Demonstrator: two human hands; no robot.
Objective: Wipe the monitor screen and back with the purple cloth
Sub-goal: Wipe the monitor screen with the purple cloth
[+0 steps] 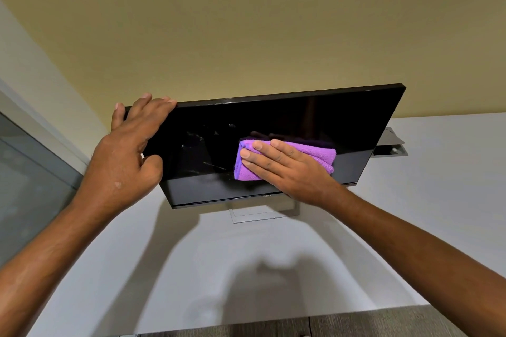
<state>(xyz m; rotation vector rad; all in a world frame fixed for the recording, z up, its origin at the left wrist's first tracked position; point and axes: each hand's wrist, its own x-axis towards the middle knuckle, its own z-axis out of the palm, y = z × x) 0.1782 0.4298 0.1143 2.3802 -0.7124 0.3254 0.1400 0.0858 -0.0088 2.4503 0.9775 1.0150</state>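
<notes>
The left grip [128, 153] is clenched round the upper left corner of the monitor [301, 117], with the fingers hooked over the top edge. The monitor is stood tilted on its stand [262, 215] on the white bench [438, 213]. The folded cloth [309, 154] is pressed against the monitor's front, lower middle, by the right grip [287, 172], which is released with its fingers laid flat.

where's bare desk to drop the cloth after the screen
Bare white desk lies in front of the stand, between both forearms, and right of the monitor in front of the metal fitting. Crowded at the screen: left hand grips its edge, right hand presses the purple cloth.
</notes>
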